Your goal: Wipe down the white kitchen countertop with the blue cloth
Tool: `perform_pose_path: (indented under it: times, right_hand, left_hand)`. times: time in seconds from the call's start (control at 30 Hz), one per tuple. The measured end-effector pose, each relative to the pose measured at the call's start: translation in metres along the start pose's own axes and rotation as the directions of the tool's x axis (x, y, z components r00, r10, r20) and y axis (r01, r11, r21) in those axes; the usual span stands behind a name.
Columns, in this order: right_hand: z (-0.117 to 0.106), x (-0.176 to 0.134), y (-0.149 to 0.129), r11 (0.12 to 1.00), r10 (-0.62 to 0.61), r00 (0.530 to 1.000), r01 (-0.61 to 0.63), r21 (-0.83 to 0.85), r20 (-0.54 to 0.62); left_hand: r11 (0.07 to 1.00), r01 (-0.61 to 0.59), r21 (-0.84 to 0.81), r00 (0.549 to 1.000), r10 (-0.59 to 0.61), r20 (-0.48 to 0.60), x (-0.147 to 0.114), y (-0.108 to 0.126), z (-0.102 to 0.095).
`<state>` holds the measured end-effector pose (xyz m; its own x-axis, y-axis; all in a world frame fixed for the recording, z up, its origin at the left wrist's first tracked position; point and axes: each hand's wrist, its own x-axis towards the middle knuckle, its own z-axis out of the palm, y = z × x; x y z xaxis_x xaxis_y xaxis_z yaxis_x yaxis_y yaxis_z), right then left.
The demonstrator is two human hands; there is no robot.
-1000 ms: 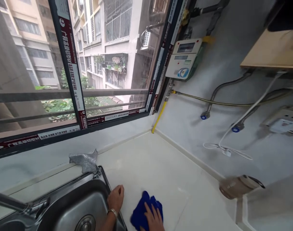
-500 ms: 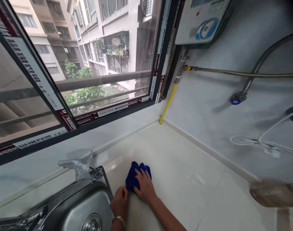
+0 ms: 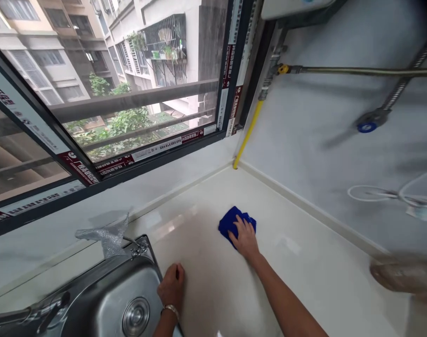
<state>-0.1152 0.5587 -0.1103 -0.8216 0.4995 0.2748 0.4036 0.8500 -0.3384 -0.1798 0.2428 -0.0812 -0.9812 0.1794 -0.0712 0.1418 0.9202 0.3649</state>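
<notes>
Window frame [image 3: 231, 61] | red-and-white protective tape bearing printed characters | too small and blurred to read | no other legible text

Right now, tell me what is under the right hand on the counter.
A bunched blue cloth lies under the right hand, on the pale counter. Its far edge shows past the fingers. The part beneath the palm and the counter under it are covered.

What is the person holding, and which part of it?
The right hand presses flat on the near part of a blue cloth on the countertop. The left hand rests at the sink edge, holding nothing.
</notes>
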Motion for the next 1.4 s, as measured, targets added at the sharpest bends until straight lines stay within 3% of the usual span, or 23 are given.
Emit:
perform_pose_path:
  times: [0.23,0.43,0.67,1.0,1.17,1.3,1.4]
  right_hand:
    - [-0.046,-0.069,0.083,0.955,0.260,0.962,-0.269,-0.124,-0.086]
    - [-0.080,-0.158,0.113,0.870,0.432,0.893,-0.449,-0.202,-0.127]
    - [-0.100,-0.261,0.096,0.801,0.526,0.833,-0.554,-0.229,-0.173]
    - [-0.109,-0.389,0.051,0.802,0.482,0.847,-0.530,-0.277,-0.225]
    - [-0.126,-0.444,0.049,0.790,0.501,0.842,-0.539,-0.292,-0.199]
    - [-0.139,-0.490,0.064,0.714,0.580,0.775,-0.633,-0.300,-0.252]
    - [-0.145,-0.513,0.081,0.587,0.674,0.659,-0.752,-0.301,-0.333]
  left_hand:
    - [0.999,0.015,-0.030,1.000,-0.014,0.017,0.002,0.003,-0.003]
    - [0.999,-0.005,-0.038,0.999,0.007,0.053,0.006,0.006,-0.010]
    - [0.998,-0.043,-0.054,0.997,0.046,0.068,0.007,0.011,-0.019]
    - [0.995,-0.062,-0.081,0.993,0.070,0.097,0.005,0.016,-0.033]
    - [0.996,-0.050,-0.075,0.984,0.062,0.168,0.009,0.020,-0.039]
    - [0.997,-0.047,-0.057,0.981,0.057,0.184,0.013,0.024,-0.041]
    - [0.997,-0.030,-0.070,0.977,0.044,0.209,0.019,0.020,-0.034]
